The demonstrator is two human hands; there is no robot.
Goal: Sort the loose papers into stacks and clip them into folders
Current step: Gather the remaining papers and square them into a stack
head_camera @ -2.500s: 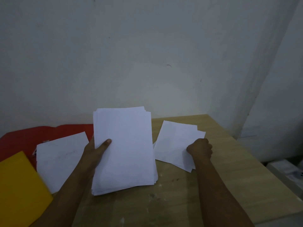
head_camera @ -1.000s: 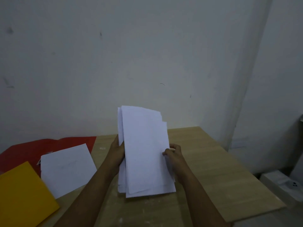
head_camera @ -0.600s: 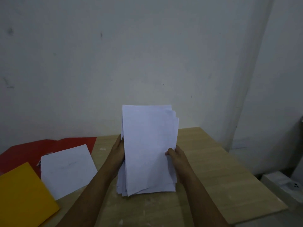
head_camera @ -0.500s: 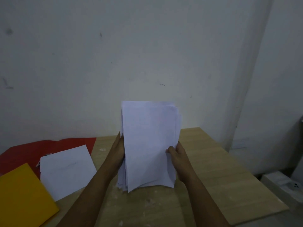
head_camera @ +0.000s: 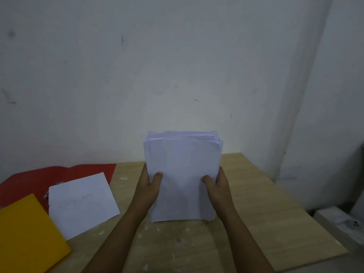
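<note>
Folders at far left: a yellow folder (head_camera: 27, 235) lies at the near table edge, partly over a red folder (head_camera: 59, 176) spread open against the wall. A small stack of white sheets (head_camera: 81, 203) rests on the red folder and the wooden table (head_camera: 266, 213). At centre, the left hand (head_camera: 149, 186) and right hand (head_camera: 218, 186) grip the side edges of an upright paper stack (head_camera: 183, 174), thumbs across its front, its bottom edge on or just above the tabletop. A white box (head_camera: 338, 221) sits beyond the table's right edge.
</note>
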